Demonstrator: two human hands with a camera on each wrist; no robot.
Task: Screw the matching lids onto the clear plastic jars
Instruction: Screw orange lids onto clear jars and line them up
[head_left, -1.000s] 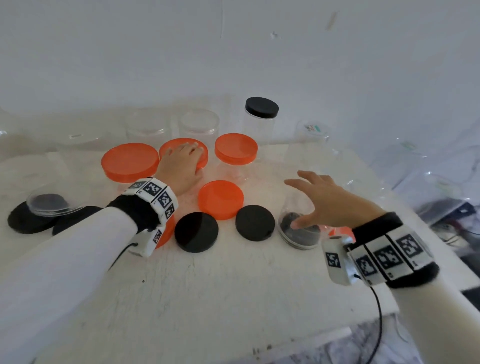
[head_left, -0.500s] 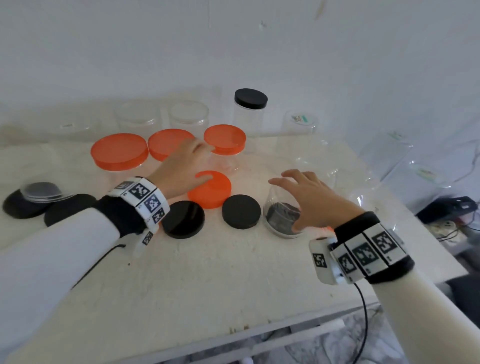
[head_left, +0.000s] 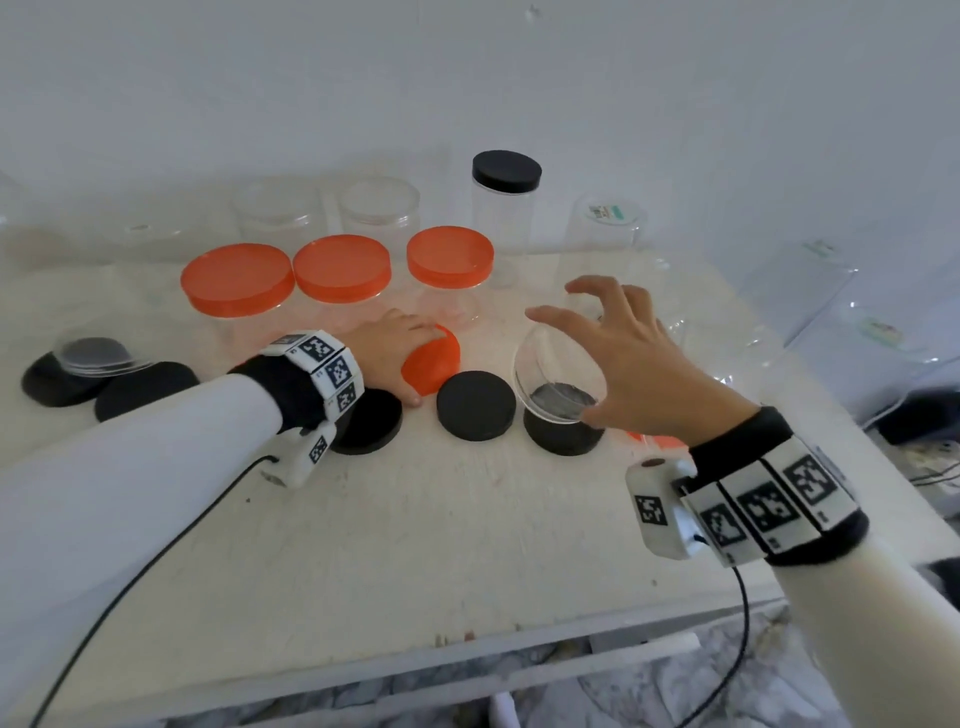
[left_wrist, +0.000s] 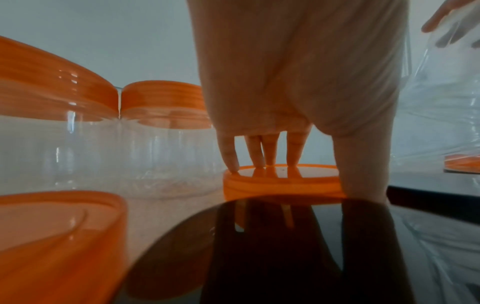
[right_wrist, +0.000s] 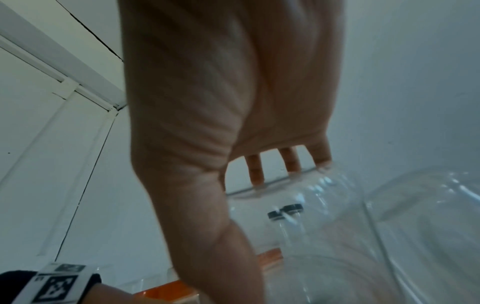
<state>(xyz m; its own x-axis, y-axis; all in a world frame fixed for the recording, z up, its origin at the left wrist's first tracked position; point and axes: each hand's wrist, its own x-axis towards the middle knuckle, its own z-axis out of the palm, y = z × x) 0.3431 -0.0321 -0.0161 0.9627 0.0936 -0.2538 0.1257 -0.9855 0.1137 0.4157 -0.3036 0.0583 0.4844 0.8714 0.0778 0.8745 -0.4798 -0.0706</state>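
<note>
My left hand (head_left: 415, 361) grips a loose orange lid (head_left: 439, 364) lying on the white table; in the left wrist view the fingertips (left_wrist: 259, 162) sit on the lid's top (left_wrist: 283, 185) and the thumb runs down its right side. My right hand (head_left: 571, 364) holds an open clear jar (head_left: 550, 379), tilted with its mouth toward me, just above a black lid (head_left: 563, 441). The right wrist view shows the fingertips (right_wrist: 255, 179) touching the jar's wall (right_wrist: 324, 226).
Three orange-capped jars (head_left: 342, 267) stand behind my left hand, with a tall black-capped jar (head_left: 506, 171) and open clear jars (head_left: 379, 208) at the back. Loose black lids (head_left: 475, 405) lie mid-table and far left (head_left: 145, 384). An orange lid (head_left: 654, 441) peeks out under my right wrist.
My left hand came off a capped jar and moved nearer, onto the loose orange lid. My right hand closed on the clear jar and tilted it up off the black lid.
</note>
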